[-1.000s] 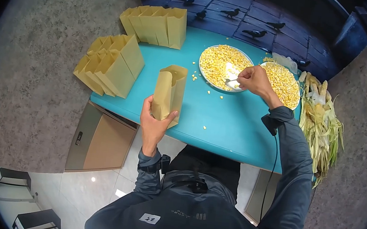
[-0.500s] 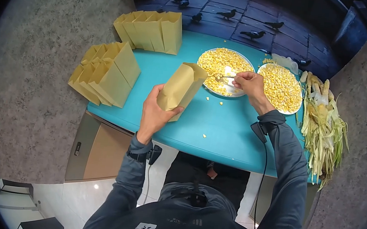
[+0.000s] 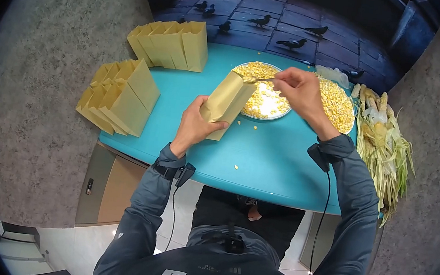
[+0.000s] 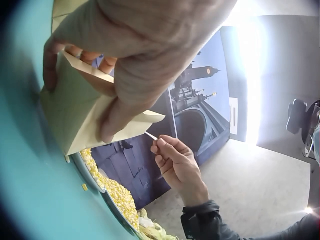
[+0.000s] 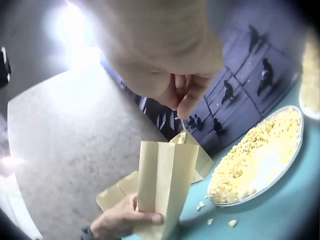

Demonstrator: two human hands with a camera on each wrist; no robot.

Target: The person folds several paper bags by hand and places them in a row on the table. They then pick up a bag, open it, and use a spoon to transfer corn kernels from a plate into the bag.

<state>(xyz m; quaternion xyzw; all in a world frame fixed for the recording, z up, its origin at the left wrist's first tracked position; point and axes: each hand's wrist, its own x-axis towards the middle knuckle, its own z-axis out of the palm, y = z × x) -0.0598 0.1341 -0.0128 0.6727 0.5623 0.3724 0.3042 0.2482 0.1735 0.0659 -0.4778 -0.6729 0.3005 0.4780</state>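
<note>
The left hand (image 3: 194, 126) grips a tan paper bag (image 3: 223, 105) near its lower part, and the bag leans right above the teal table. Between thumb and fingers the right hand (image 3: 301, 96) pinches the handle of a small spoon (image 3: 264, 79); its bowl, with yellow kernels, is at the bag's top opening. In the right wrist view kernels (image 5: 182, 138) show at the bag's mouth (image 5: 164, 142). Behind the bag lies a plate of corn kernels (image 3: 258, 109) with a bare white patch. The bag's inside is hidden.
Two groups of standing paper bags (image 3: 174, 45) (image 3: 129, 100) are at the left. A second plate of kernels (image 3: 337, 105) is at the right, beside corn cobs and husks (image 3: 384, 151). Loose kernels (image 3: 255, 127) dot the teal table (image 3: 276, 165). A clear plastic bag (image 3: 332, 75) lies behind.
The right hand has lifted the spoon from the plate and brought it left to the bag's opening. The left hand's bag has tilted right from near upright. The head view has shifted slightly.
</note>
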